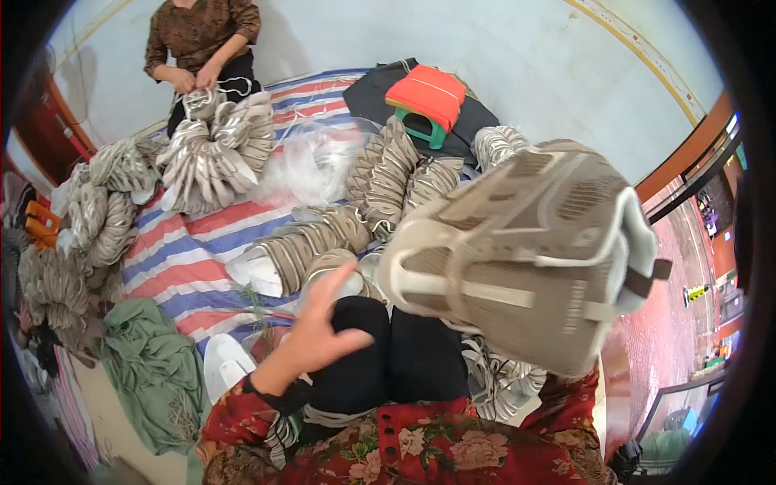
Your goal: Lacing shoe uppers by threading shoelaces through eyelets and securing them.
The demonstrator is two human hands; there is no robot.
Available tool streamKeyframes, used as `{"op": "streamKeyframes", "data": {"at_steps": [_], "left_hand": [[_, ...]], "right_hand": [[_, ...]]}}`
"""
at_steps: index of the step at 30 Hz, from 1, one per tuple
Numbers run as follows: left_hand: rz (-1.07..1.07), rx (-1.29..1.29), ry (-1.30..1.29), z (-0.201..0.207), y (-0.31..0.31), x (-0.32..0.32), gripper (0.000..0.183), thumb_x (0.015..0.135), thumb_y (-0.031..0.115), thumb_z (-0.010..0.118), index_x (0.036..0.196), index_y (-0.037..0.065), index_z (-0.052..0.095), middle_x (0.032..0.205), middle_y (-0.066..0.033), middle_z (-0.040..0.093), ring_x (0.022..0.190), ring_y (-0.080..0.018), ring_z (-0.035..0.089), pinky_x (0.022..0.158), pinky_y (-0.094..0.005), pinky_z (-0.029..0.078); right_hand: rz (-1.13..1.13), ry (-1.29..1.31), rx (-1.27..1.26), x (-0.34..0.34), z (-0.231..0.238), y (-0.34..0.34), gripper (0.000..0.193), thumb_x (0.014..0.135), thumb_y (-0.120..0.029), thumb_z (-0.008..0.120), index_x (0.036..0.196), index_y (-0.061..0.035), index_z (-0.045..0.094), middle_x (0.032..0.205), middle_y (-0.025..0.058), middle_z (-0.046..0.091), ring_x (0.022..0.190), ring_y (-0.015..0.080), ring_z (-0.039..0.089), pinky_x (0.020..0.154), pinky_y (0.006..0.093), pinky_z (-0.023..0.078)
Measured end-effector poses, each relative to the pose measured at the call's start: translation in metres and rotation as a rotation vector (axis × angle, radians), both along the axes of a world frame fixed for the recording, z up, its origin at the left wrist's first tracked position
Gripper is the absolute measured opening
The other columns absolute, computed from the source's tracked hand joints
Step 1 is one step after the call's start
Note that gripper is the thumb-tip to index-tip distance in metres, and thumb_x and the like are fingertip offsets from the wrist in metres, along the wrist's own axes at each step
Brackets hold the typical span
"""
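Striped sheeting point(186, 242) on the floor carries the stacked shoe uppers point(380, 174). Your left hand point(319, 327) hovers open and empty above your knee. One beige upper point(525, 250) sits raised close to the camera, apparently for inspection (right hand hidden behind it, grip undeterminable).

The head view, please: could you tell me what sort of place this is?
Probably an informal floor workshop for assembling shoes. Stacks of beige shoe uppers lie on a striped mat, the right hand lifts a beige shoe upper, and another person sits handling more.
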State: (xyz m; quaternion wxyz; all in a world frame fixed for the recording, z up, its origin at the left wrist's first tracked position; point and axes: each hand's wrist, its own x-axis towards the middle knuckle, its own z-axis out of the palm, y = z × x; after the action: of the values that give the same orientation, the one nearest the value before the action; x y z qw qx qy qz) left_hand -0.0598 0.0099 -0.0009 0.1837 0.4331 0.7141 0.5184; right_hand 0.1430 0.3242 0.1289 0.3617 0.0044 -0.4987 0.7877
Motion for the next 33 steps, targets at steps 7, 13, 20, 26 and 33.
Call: {"op": "streamKeyframes", "data": {"at_steps": [7,13,20,26,33], "left_hand": [[-0.7,0.01,-0.367,0.038,0.023,0.077,0.029,0.091,0.025,0.055,0.11,0.003,0.06,0.092,-0.011,0.063,0.081,-0.0231,0.061,0.075,-0.0343,0.048],[0.387,0.388,-0.785,-0.038,-0.099,-0.007,0.038,0.095,0.04,0.046,0.086,0.005,0.058,0.056,0.0017,0.044,0.046,-0.0081,0.039,0.042,-0.0245,0.034],[1.352,0.536,-0.674,-0.143,-0.275,-0.165,0.027,0.088,0.035,0.054,0.088,0.009,0.058,0.06,0.0002,0.043,0.045,-0.0116,0.039,0.046,-0.0307,0.044],[1.021,0.033,-0.185,-0.112,-0.187,-0.191,0.031,0.088,0.032,0.051,0.099,0.006,0.062,0.066,-0.0084,0.057,0.058,-0.0177,0.058,0.055,-0.0347,0.048],[0.042,-0.762,0.432,-0.111,-0.06,-0.092,0.056,0.078,0.047,0.067,0.101,-0.003,0.058,0.106,-0.0264,0.06,0.096,-0.0381,0.059,0.081,-0.0465,0.046]], "right_hand": [[0.124,-0.025,-0.128,-0.056,0.027,-0.078,0.047,0.102,-0.042,0.033,0.119,-0.0029,0.054,0.116,0.0082,0.06,0.102,0.0169,0.057,0.091,0.0327,0.047],[-0.195,0.111,0.032,0.001,0.047,0.048,0.039,0.098,-0.033,0.05,0.121,-0.0019,0.055,0.113,0.0094,0.063,0.102,0.0195,0.061,0.091,0.0341,0.05],[-0.282,0.145,-0.028,0.082,0.035,0.123,0.043,0.099,-0.031,0.047,0.131,-0.0034,0.048,0.131,0.0121,0.054,0.118,0.0239,0.053,0.103,0.0407,0.042],[-0.844,-0.1,0.74,0.046,0.012,0.024,0.036,0.098,-0.026,0.046,0.125,-0.0026,0.051,0.124,0.0117,0.055,0.112,0.0173,0.055,0.099,0.0328,0.045],[0.269,-0.269,0.164,0.042,-0.079,-0.041,0.035,0.098,-0.026,0.045,0.124,-0.0023,0.051,0.123,0.0112,0.055,0.113,0.0173,0.053,0.099,0.032,0.044]]}}
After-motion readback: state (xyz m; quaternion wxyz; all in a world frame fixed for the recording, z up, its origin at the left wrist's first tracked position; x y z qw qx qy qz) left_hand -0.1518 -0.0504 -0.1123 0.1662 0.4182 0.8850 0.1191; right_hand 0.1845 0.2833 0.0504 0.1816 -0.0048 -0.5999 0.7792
